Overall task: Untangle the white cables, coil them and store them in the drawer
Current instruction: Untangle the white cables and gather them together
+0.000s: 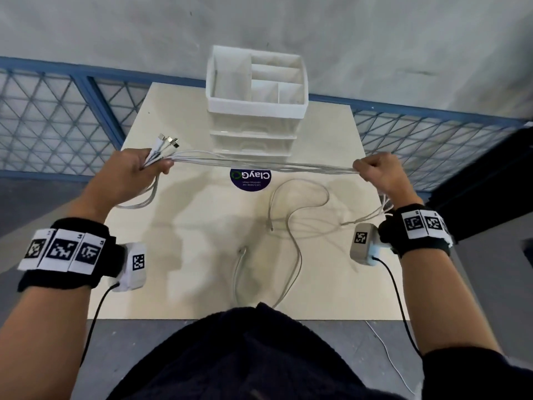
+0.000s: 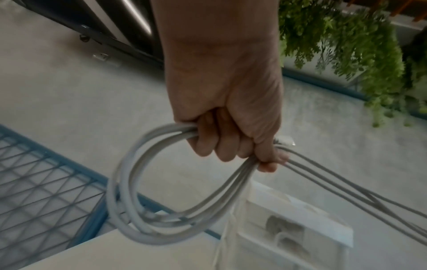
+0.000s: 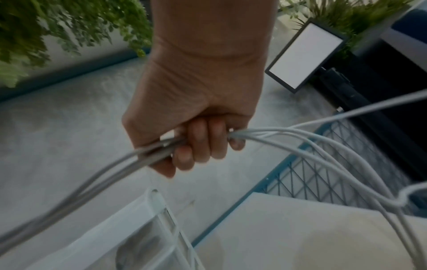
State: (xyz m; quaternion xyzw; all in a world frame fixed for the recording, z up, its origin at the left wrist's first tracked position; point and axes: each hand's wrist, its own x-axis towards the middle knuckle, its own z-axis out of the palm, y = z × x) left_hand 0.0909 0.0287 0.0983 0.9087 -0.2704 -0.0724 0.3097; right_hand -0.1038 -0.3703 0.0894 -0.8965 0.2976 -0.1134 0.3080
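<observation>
Several white cables stretch taut between my two hands above the table. My left hand grips one end of the bundle, with the metal plugs sticking out past the fingers and a coiled loop hanging below the fist. My right hand grips the same cables farther along; their loose tails fall to the table. A white drawer unit stands at the table's far edge behind the cables, its drawers shut.
More slack cable lies curled on the beige table, some running off the near edge. A round purple sticker sits in front of the drawer unit. A blue mesh fence runs behind the table.
</observation>
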